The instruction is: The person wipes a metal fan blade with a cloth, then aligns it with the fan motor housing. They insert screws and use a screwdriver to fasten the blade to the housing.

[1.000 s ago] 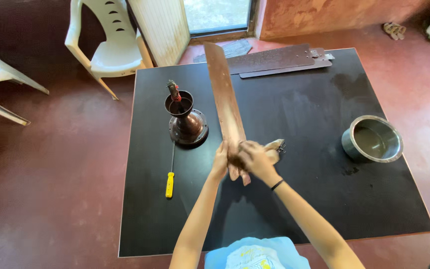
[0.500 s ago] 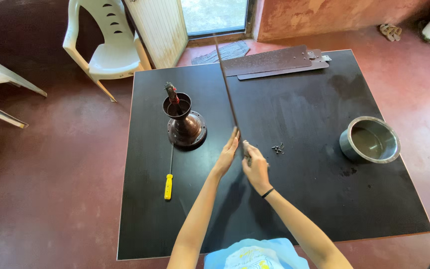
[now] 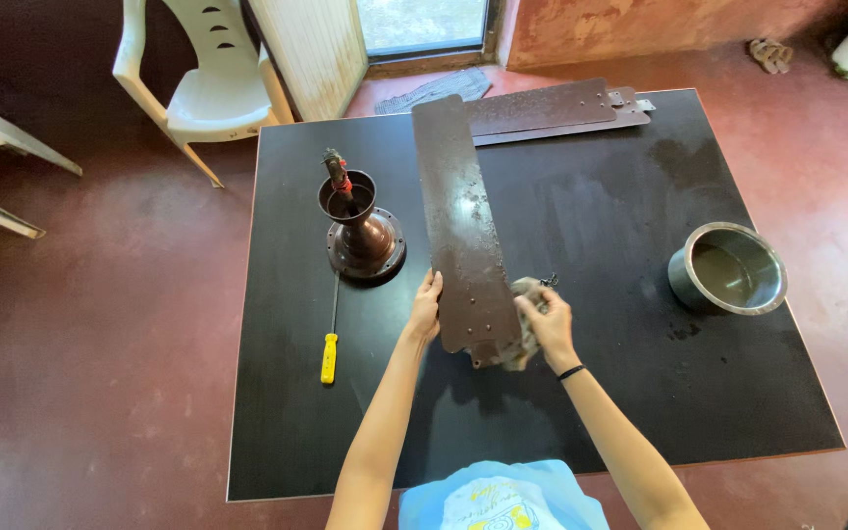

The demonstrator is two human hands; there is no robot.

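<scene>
item: brown fan blade [image 3: 460, 221], flat side up, near end lifted over the middle of the black table [image 3: 620, 412], far end toward the window.
left hand [image 3: 426, 306]: i grip the blade's left edge, fingers curled on it.
right hand [image 3: 548, 319]: closed round a crumpled rag [image 3: 524, 326] and pressing it against the blade's right edge near the mounting end.
nearby: motor housing [image 3: 363, 236] and yellow-handled screwdriver [image 3: 330, 345] to the left, small heap of screws [image 3: 548, 283] just past the rag, steel pot [image 3: 728, 269] to the right, two more blades [image 3: 552, 106] at the far edge.
handling note: i judge it best to steady the blade with the left and wipe along its length with even pressure, keeping clear of the screws.
not readable: the blade's underside, how much rag lies beneath it, the pot's contents, the right fingertips.
</scene>
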